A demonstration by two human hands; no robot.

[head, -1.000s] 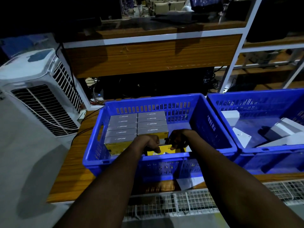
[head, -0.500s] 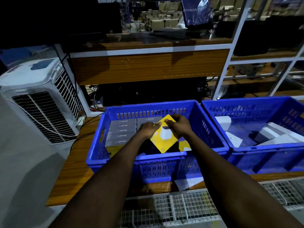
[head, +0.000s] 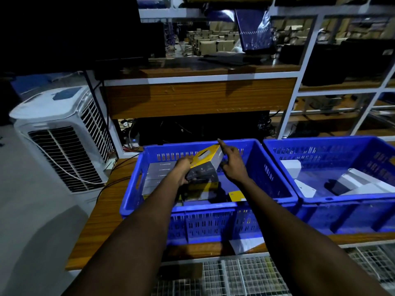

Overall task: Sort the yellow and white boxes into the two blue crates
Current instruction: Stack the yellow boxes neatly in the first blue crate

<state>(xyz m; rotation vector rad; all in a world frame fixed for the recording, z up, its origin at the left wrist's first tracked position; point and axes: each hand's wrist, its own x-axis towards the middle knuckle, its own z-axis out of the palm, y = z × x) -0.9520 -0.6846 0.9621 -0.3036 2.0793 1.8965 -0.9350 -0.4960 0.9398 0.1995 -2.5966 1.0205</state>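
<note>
A yellow box (head: 206, 160) with a grey side is lifted and tilted over the left blue crate (head: 154, 205). My left hand (head: 184, 170) grips its lower left end. My right hand (head: 232, 162) is at its right end with the forefinger stretched up along the box edge and the other fingers loose. Rows of yellow boxes with grey tops (head: 161, 171) fill the crate's left part; another yellow box (head: 236, 196) lies near its front. The right blue crate (head: 320, 200) holds white boxes (head: 355, 181).
Both crates stand on a wooden bench (head: 102, 214) under a wooden shelf with white frames. A white air cooler (head: 62, 137) stands left of the bench, with cables running to it. Wire mesh (head: 235, 276) lies below the bench's front edge.
The yellow box came up out of the left crate and turned from flat face-up to tilted on its side. My right hand loosened from it and its forefinger straightened.
</note>
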